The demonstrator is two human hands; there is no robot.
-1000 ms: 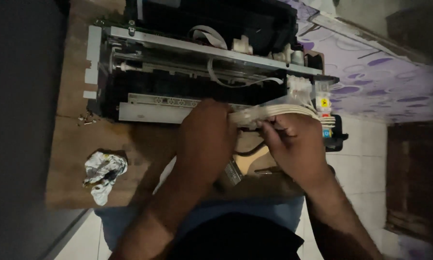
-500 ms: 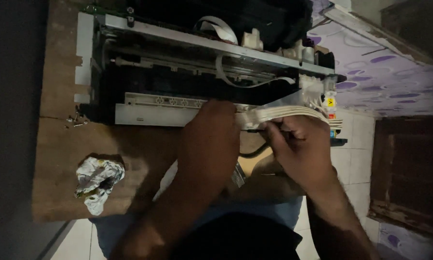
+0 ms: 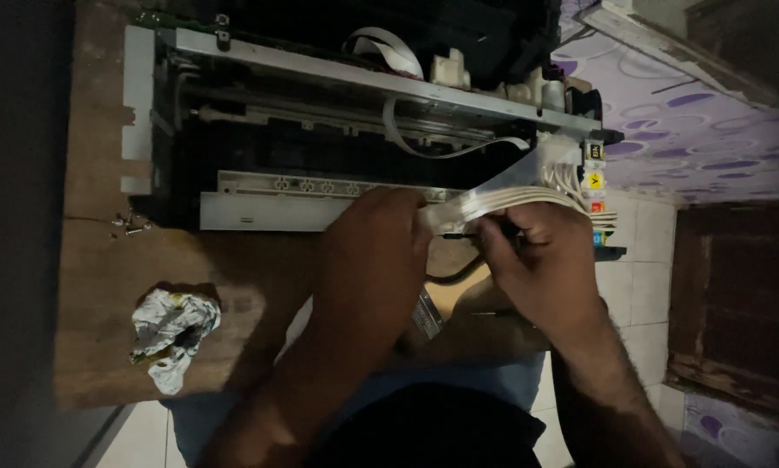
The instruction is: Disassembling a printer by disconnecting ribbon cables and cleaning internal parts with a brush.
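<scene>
An opened printer chassis (image 3: 233, 186) with bare metal rails lies on a wooden table (image 3: 95, 286). A bundle of white tubes (image 3: 515, 186) runs from the printer's right end toward me. My left hand (image 3: 372, 251) pinches the near end of that bundle just in front of the printer's white front bar. My right hand (image 3: 545, 260) grips a thin dark tool (image 3: 459, 235) whose tip touches the bundle's end. Beyond my right hand sit coloured ink cartridges (image 3: 594, 186).
A crumpled stained paper wad (image 3: 171, 334) lies at the table's near left. A few small screws (image 3: 129, 224) rest by the printer's left corner. A white ribbon cable (image 3: 389, 52) loops at the back. Tiled floor (image 3: 641, 286) and a dark wooden door (image 3: 736, 303) are to the right.
The view has shifted so the printer sits lower and nearer. Both hands have stayed together on the tube bundle, with only small movements.
</scene>
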